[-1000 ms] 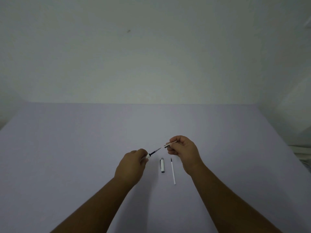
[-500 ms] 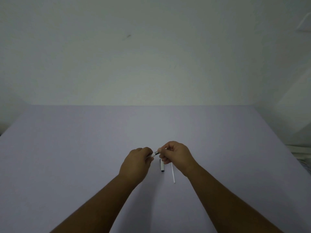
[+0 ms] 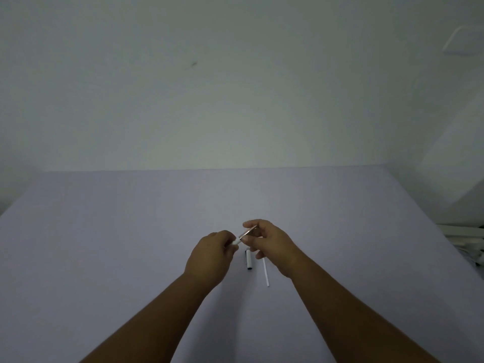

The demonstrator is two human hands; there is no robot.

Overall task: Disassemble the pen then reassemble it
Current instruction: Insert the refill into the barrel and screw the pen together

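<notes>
1. Left hand (image 3: 212, 254) is pinching the white barrel (image 3: 236, 241); right hand (image 3: 267, 241) is gripping the silver tip piece (image 3: 246, 233), above the bench (image 3: 104, 244).
2. These parts are looking light, stiff and slippery; holding near the joint seems wisest.
3. The cap (image 3: 248, 260) and refill (image 3: 265, 273) are lying below.

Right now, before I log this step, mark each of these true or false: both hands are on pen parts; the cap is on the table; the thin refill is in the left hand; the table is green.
1. Both hands hold pen parts. True: left hand and right hand meet on the pen section.
2. The cap lies on the table. True.
3. The refill is in the left hand. False: it lies on the table.
4. The table is green. False: pale lilac.
</notes>
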